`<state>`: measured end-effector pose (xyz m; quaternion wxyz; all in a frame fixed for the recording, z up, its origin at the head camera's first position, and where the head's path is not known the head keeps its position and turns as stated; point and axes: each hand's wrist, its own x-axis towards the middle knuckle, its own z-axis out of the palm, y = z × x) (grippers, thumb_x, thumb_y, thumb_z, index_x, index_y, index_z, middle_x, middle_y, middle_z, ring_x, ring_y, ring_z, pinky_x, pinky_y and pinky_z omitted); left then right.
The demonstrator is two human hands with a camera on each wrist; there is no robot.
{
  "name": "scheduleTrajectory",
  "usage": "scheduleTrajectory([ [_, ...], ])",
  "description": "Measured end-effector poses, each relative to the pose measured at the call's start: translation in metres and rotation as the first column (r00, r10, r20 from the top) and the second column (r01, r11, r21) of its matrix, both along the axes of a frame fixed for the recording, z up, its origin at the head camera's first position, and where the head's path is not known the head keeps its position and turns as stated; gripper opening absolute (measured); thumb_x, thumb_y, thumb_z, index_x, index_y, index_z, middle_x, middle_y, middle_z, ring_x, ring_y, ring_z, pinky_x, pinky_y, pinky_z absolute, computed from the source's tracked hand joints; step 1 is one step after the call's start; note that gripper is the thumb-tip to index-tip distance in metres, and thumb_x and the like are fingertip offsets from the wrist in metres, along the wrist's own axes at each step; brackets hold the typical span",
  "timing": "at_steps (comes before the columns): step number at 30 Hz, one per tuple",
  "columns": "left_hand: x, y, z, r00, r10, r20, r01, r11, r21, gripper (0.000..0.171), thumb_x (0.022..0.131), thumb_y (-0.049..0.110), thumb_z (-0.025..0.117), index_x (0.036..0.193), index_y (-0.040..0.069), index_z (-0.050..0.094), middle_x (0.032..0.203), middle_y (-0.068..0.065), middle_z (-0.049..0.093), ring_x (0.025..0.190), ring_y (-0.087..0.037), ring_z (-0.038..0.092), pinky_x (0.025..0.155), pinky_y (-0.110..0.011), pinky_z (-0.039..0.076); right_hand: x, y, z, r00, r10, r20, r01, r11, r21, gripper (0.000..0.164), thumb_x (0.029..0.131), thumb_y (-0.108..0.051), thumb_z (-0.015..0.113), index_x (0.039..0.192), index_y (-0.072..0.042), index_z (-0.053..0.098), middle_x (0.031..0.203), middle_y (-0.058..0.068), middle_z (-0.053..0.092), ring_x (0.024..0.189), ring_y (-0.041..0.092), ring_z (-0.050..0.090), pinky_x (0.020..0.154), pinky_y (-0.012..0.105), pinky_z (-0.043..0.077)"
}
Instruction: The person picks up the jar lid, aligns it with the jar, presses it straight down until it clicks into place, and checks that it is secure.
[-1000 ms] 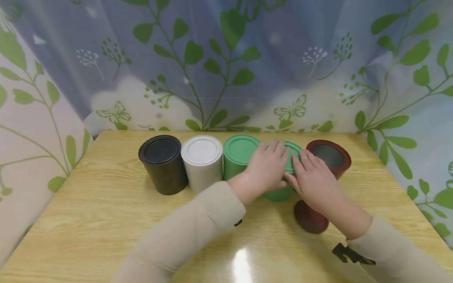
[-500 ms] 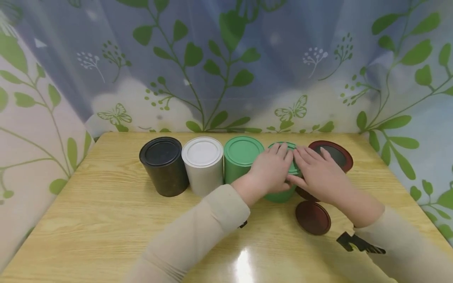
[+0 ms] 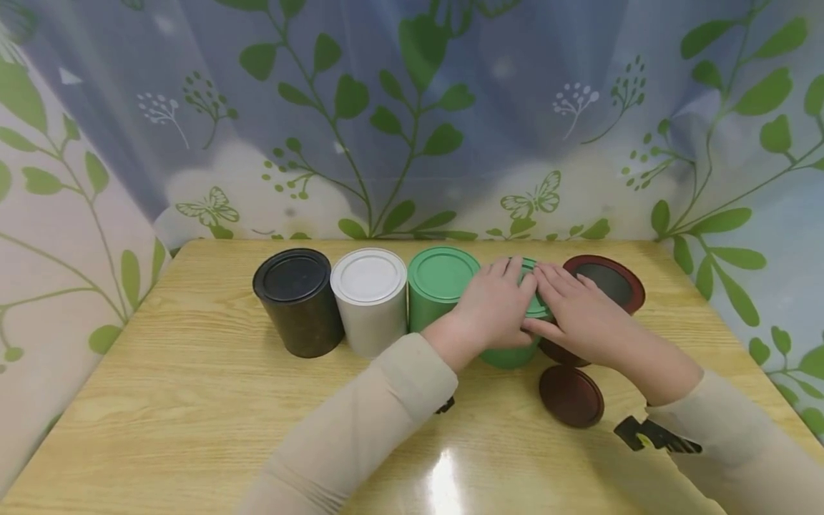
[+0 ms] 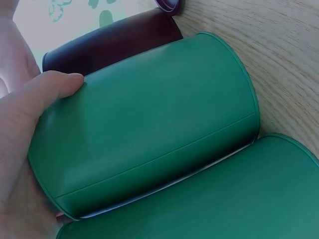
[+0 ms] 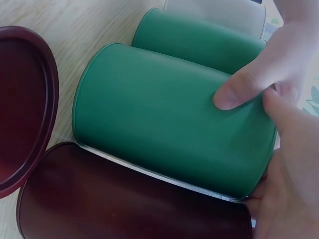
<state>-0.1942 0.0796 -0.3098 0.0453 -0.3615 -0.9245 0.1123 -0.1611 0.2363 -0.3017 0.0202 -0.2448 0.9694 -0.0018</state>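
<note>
Both hands lie over the lid of a green can point(image 3: 508, 355), second from the right in a row of cans. My left hand point(image 3: 492, 307) rests its straight fingers on that lid, with the thumb point(image 5: 228, 95) against the can's side. My right hand point(image 3: 582, 315) lays its fingers flat on the lid from the other side, fingertips near the left hand's, its thumb at the rim. The hands cover much of the lid. Right of it stands a maroon can point(image 5: 129, 199), its top showing a dark grey inside within a red rim. A round maroon lid point(image 3: 571, 397) is in front of that can.
To the left stand a second green can point(image 3: 444, 275), a white can point(image 3: 370, 315) and a black can point(image 3: 302, 315), each with its lid on. The wooden table point(image 3: 193, 415) reaches back to a leaf-patterned curtain point(image 3: 322, 193).
My right hand has shifted slightly, its fingers coming closer to the left hand's on the green lid. The left hand has moved only a little. The cans stand where they were.
</note>
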Motion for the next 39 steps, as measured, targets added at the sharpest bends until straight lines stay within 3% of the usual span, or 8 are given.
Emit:
scheduleTrajectory([
  [6, 0.006, -0.003, -0.001, 1.000, 0.030, -0.005, -0.030, 1.000, -0.001, 0.085, 0.084, 0.065, 0.049, 0.147, 0.013, 0.027, 0.152, -0.011, 0.021, 0.137, -0.024, 0.021, 0.109, -0.039, 0.023, 0.001, -0.001, 0.000, 1.000, -0.004, -0.012, 0.004, 1.000, 0.012, 0.081, 0.095, -0.053, 0.040, 0.144, 0.009, 0.021, 0.148, 0.028, 0.020, 0.136, 0.040, 0.018, 0.102, 0.063, 0.020],
  [11, 0.020, -0.012, -0.007, 0.992, 0.058, -0.110, -0.057, 0.998, 0.018, 0.080, 0.087, 0.064, 0.045, 0.147, 0.014, 0.030, 0.149, -0.009, 0.031, 0.136, -0.023, 0.028, 0.109, -0.043, 0.023, 0.002, -0.002, 0.000, 0.999, 0.008, -0.050, -0.006, 0.999, 0.038, 0.079, 0.095, -0.051, 0.043, 0.141, 0.010, 0.027, 0.147, 0.027, 0.023, 0.135, 0.040, 0.021, 0.102, 0.063, 0.022],
  [16, 0.036, -0.021, -0.008, 0.982, 0.027, -0.189, -0.027, 1.000, 0.003, 0.067, 0.091, 0.059, 0.044, 0.144, 0.018, 0.038, 0.143, -0.009, 0.040, 0.131, -0.027, 0.037, 0.108, -0.042, 0.026, 0.002, -0.003, -0.003, 0.999, 0.005, -0.054, -0.003, 0.999, 0.045, 0.077, 0.096, -0.050, 0.043, 0.141, 0.010, 0.028, 0.147, 0.027, 0.023, 0.136, 0.039, 0.020, 0.102, 0.063, 0.021],
  [19, 0.039, -0.023, -0.006, 0.985, 0.009, -0.170, -0.012, 1.000, -0.018, 0.065, 0.091, 0.057, 0.047, 0.144, 0.020, 0.037, 0.145, -0.009, 0.038, 0.131, -0.028, 0.037, 0.108, -0.038, 0.027, 0.004, -0.002, -0.004, 0.998, -0.011, -0.057, 0.013, 0.999, 0.036, 0.078, 0.095, -0.051, 0.042, 0.142, 0.008, 0.027, 0.148, 0.026, 0.022, 0.136, 0.039, 0.019, 0.103, 0.062, 0.018],
  [23, 0.039, -0.024, -0.002, 0.991, 0.012, -0.136, -0.018, 0.999, -0.049, 0.066, 0.091, 0.056, 0.047, 0.146, 0.022, 0.033, 0.147, -0.010, 0.034, 0.133, -0.027, 0.034, 0.108, -0.036, 0.026, 0.016, -0.003, -0.004, 0.989, 0.009, -0.145, 0.001, 0.998, 0.063, 0.069, 0.095, -0.045, 0.047, 0.140, 0.006, 0.036, 0.143, 0.028, 0.032, 0.133, 0.042, 0.026, 0.103, 0.062, 0.020],
  [27, 0.038, -0.027, -0.004, 0.989, -0.014, -0.147, 0.009, 0.999, -0.038, 0.068, 0.091, 0.057, 0.047, 0.146, 0.021, 0.033, 0.147, -0.010, 0.033, 0.132, -0.028, 0.035, 0.108, -0.037, 0.028, 0.030, -0.006, -0.007, 0.936, 0.077, -0.345, -0.068, 0.997, 0.041, 0.050, 0.091, -0.027, 0.060, 0.129, 0.004, 0.053, 0.128, 0.030, 0.049, 0.119, 0.043, 0.046, 0.096, 0.062, 0.032],
  [31, 0.034, -0.033, -0.006, 0.988, -0.089, -0.123, 0.095, 0.995, 0.039, 0.069, 0.090, 0.058, 0.047, 0.146, 0.020, 0.033, 0.148, -0.011, 0.032, 0.130, -0.034, 0.037, 0.106, -0.041, 0.031, 0.031, -0.008, -0.012, 0.886, 0.090, -0.455, -0.109, 0.994, -0.014, 0.045, 0.080, -0.015, 0.070, 0.120, 0.003, 0.061, 0.118, 0.030, 0.056, 0.108, 0.042, 0.055, 0.089, 0.060, 0.039],
  [39, 0.029, -0.039, 0.001, 0.982, -0.182, 0.045, 0.172, 0.971, 0.163, 0.055, 0.091, 0.052, 0.051, 0.136, 0.023, 0.040, 0.152, -0.013, 0.022, 0.130, -0.043, 0.032, 0.104, -0.049, 0.032, 0.028, -0.005, -0.012, 0.894, 0.053, -0.445, -0.090, 0.994, -0.063, 0.045, 0.081, -0.015, 0.071, 0.121, 0.002, 0.061, 0.120, 0.029, 0.055, 0.109, 0.043, 0.054, 0.088, 0.060, 0.041],
])
